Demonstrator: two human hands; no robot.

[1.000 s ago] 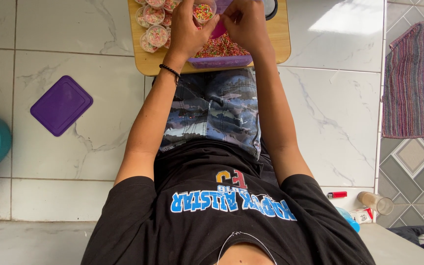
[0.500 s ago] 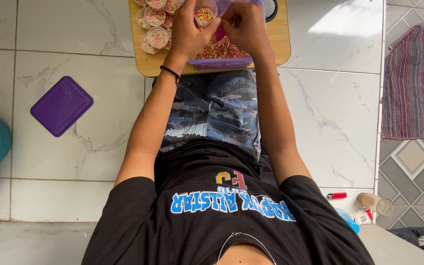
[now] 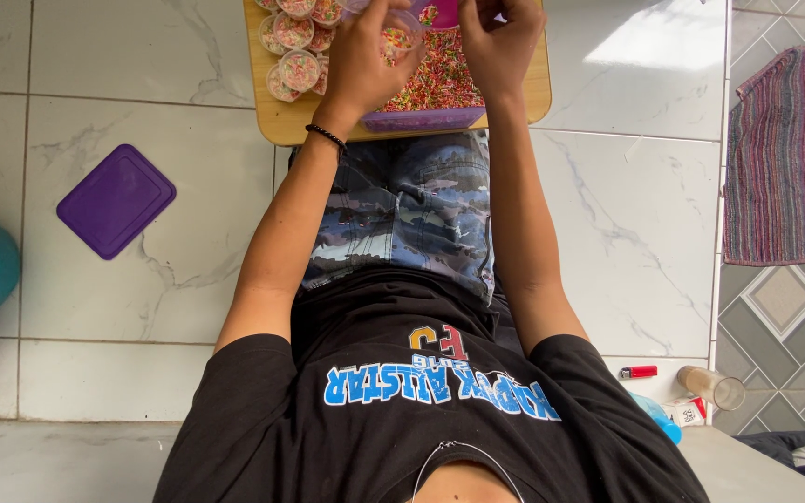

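Above, our left hand (image 3: 361,65) grips 1 small clear cup (image 3: 400,35) of sprinkles over the purple tub (image 3: 426,118) on the wooden board (image 3: 281,119); right hand (image 3: 500,42) fingers curled, grip unclear. Tilting could spill sprinkles onto tiles.

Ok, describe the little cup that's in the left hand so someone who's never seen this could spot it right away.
Start at the wooden board at the top of the view, on the white tiled floor. The left hand holds a small clear cup of coloured sprinkles over the purple tub. Unlike the filled cups clustered on the board's left side, this one is lifted in the fingers, not resting on the board.
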